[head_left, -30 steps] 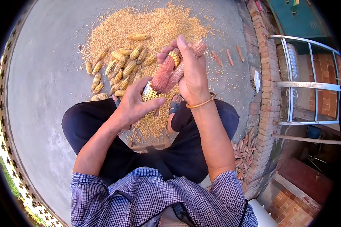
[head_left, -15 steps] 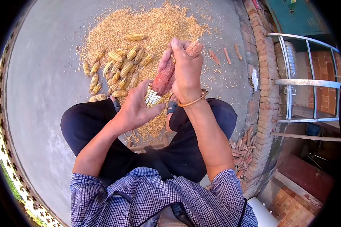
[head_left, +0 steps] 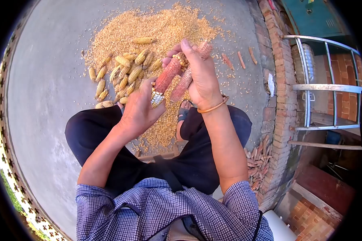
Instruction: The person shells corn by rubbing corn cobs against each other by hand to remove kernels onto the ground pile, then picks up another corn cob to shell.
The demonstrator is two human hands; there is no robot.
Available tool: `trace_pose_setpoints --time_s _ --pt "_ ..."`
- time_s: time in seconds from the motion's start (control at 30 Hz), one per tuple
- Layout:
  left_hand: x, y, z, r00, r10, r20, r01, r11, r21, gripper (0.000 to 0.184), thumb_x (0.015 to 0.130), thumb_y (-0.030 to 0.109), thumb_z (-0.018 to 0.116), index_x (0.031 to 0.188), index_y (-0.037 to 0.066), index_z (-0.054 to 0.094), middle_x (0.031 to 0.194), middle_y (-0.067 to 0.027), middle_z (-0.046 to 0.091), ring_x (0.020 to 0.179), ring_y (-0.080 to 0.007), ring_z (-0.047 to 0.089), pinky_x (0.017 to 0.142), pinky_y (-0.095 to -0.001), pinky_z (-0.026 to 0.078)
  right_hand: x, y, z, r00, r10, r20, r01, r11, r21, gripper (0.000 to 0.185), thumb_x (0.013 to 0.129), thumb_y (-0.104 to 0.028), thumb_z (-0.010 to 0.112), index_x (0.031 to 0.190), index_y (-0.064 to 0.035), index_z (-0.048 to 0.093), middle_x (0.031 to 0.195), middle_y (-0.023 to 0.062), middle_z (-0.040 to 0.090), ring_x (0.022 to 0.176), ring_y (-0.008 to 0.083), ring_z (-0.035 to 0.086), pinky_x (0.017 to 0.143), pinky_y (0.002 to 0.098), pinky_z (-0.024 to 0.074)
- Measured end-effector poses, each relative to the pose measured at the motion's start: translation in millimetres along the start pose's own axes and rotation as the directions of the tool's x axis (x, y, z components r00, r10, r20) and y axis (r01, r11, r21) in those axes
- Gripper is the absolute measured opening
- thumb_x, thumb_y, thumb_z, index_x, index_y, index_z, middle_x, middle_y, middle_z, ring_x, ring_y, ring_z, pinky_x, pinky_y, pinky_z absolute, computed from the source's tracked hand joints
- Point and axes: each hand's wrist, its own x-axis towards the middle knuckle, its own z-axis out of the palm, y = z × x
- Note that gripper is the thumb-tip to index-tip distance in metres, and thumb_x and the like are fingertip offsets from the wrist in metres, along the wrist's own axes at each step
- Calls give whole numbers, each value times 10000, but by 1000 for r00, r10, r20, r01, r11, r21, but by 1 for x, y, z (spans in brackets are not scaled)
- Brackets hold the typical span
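Observation:
My left hand is wrapped round the lower end of a partly shelled corn ear, which has a bare reddish middle and kernels at both ends. In my right hand is a bare pinkish cob, lying slantwise beside the ear; its top end sticks out past my thumb. The fingers of my right hand also curl behind the ear's upper end. Below my hands, loose kernels lie between my feet. Several unshelled ears are heaped just beyond my left hand.
A wide spread of kernels covers the grey floor ahead. Three bare cobs lie at the right. More cobs are piled against a low brick edge. Beyond it stands a metal rail.
The ear and the bare cob, close together half a second ago, are now apart at their lower ends. My left hand covers more of the ear's kernelled end, and my right fingers have loosened slightly.

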Motion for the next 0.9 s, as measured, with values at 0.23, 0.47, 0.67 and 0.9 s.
trace_pose_setpoints --time_s 0.23,0.47,0.67,0.9 --pt "-2 -4 11 987 159 -9 -142 902 408 546 746 70 693 1230 -33 461 993 -234 611 838 -382 628 685 -430 514 6 28 1 966 -165 -201 118 967 -227 136 938 -136 619 933 -5 585 618 44 567 476 131 542 461 266 475" --pt "-5 9 -8 960 -99 264 256 694 -672 547 789 163 752 1218 -51 490 777 -91 592 619 -130 582 531 -275 472 3 1 0 996 -86 36 90 989 -116 170 942 -161 614 952 5 579 669 77 610 524 161 613 478 283 515" --pt "-1 8 -21 945 -65 319 309 490 -815 667 718 285 813 1221 -25 503 761 -91 596 603 -151 589 512 -269 471 -4 -15 -9 962 -22 273 33 999 -36 271 986 -267 558 1032 -14 646 1000 120 679 952 162 627 817 313 524" --pt "-1 4 -27 960 -78 268 266 543 -797 591 750 194 788 1221 -22 503 814 -117 615 651 -172 604 588 -299 500 -5 -10 -17 962 20 272 23 988 -151 293 986 -226 538 1166 -6 610 1173 160 647 1054 231 636 915 376 520"
